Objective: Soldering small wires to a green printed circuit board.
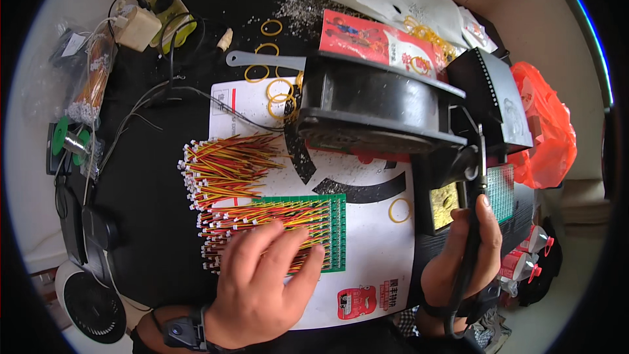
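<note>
My left hand [265, 285] rests palm down with fingers spread over the red, yellow and black wires [226, 229] with white connectors. These wires lie across a green circuit board [338, 236], its right columns of pads showing. Just beyond the board is a loose bundle of similar wires [229, 164]. In my closed right hand [472, 249] is a soldering iron [483, 157], its tip pointing away from me beside a black box. A yellow sponge [447, 206] in a dark holder sits to the left of that hand.
A black fan [370, 95] stands behind the board, on a white paper sheet [386, 249]. Rubber bands [400, 210] lie around. The black box [488, 98] and an orange-red bag [547, 134] are at right. A solder spool [70, 140] and cables are at left.
</note>
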`<state>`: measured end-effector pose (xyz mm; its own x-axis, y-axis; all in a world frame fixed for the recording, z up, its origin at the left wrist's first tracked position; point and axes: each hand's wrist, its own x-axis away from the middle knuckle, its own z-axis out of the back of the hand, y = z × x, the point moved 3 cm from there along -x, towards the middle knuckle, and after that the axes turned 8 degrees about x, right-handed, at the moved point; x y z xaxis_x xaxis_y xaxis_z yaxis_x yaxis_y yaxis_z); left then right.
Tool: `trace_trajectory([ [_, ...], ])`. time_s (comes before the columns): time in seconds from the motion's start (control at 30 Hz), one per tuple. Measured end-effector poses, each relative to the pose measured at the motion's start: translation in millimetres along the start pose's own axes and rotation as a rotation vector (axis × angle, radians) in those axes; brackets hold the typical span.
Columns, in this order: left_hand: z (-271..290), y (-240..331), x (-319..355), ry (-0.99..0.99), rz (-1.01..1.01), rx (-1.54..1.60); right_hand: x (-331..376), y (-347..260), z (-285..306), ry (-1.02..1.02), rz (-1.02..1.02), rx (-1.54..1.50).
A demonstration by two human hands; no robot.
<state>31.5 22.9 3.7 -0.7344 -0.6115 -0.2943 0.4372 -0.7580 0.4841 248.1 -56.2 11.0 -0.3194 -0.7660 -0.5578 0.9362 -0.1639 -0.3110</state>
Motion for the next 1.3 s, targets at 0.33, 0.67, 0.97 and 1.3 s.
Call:
trace_trajectory([
  [0.33, -1, -20, -6, -0.097, 0.111, 0.142, 18, 14, 2, 0.302, -0.404, -0.338],
  [0.67, -2, -20, -3, -0.119, 0.121, 0.144, 25, 23, 16, 0.237, -0.353, -0.408],
  [0.97, -3, -24, -4, -0.097, 0.117, 0.157, 23, 18, 9, 0.266, -0.415, -0.399],
  [1.3, 12, -17, -2, -0.138, 0.163, 0.268, 32, 17, 11, 0.339, -0.376, -0.454],
])
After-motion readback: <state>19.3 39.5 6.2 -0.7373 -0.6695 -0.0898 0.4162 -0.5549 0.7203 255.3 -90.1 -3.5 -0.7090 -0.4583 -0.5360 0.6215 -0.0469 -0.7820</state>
